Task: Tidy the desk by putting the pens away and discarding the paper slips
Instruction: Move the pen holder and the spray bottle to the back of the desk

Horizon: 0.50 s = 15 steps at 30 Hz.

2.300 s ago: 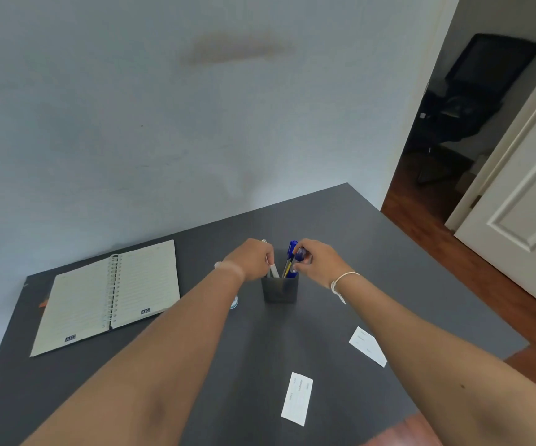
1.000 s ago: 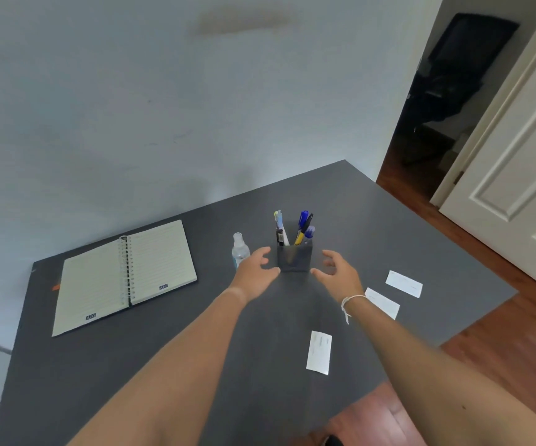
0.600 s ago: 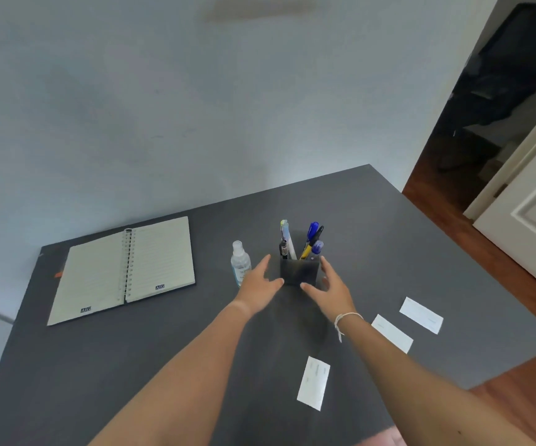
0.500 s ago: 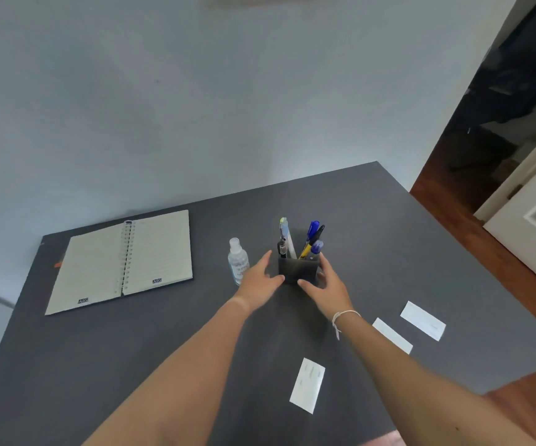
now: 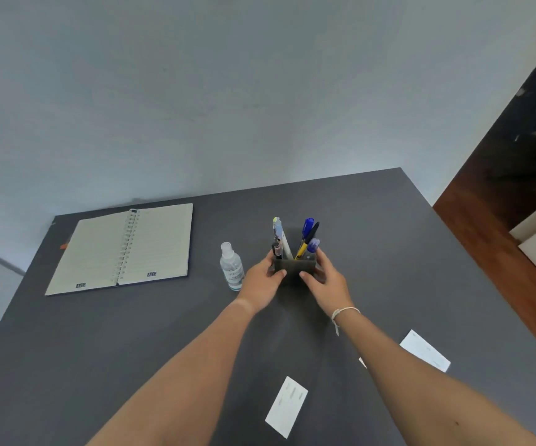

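From the head view, the left hand (image 5: pixel 265 280) and the right hand (image 5: pixel 326 281) each pressed a side of the dark pen holder (image 5: pixel 294 268), so both grips were clasped on it while it stood upright on the counter (image 5: pixel 388 236). The pens (image 5: pixel 295 238) were already standing in the holder, leaning to either side. Two paper slips lay flat near the front edge: one slip (image 5: pixel 286 406) between the forearms and another slip (image 5: pixel 425 350) to the right, with a corner of what may be a third peeking out beside the right forearm. A small spray bottle (image 5: pixel 231 267) stood just beside the left hand, and an open notebook (image 5: pixel 121 249) lay well apart to the left. Sliding the holder leftward could knock the bottle over, since the knuckles were so close to it; a quick shove might also tip the tall pens out. Compared with half a second earlier, the hands had closed in from loosely flanking the holder to gripping it, and the right forearm now hid most of the middle slip.
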Available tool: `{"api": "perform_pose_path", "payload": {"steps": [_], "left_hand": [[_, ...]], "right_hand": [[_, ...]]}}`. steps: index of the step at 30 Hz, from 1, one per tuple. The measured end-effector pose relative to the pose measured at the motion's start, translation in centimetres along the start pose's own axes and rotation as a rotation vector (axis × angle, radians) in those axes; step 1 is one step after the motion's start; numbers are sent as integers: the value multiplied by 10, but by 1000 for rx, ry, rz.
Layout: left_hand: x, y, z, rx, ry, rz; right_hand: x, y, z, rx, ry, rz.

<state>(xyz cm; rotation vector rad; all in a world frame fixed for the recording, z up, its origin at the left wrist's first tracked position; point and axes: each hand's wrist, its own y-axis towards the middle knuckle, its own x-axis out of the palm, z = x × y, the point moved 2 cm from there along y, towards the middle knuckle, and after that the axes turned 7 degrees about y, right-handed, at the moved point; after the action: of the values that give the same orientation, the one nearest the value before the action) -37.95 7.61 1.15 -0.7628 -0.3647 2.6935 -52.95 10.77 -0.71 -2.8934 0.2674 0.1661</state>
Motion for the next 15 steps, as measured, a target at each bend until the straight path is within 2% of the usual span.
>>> {"api": "perform_pose_path", "payload": {"steps": [15], "left_hand": [[-8, 68, 56, -17, -52, 185]], "right_hand": [[-22, 94, -47, -87, -35, -88]]}}
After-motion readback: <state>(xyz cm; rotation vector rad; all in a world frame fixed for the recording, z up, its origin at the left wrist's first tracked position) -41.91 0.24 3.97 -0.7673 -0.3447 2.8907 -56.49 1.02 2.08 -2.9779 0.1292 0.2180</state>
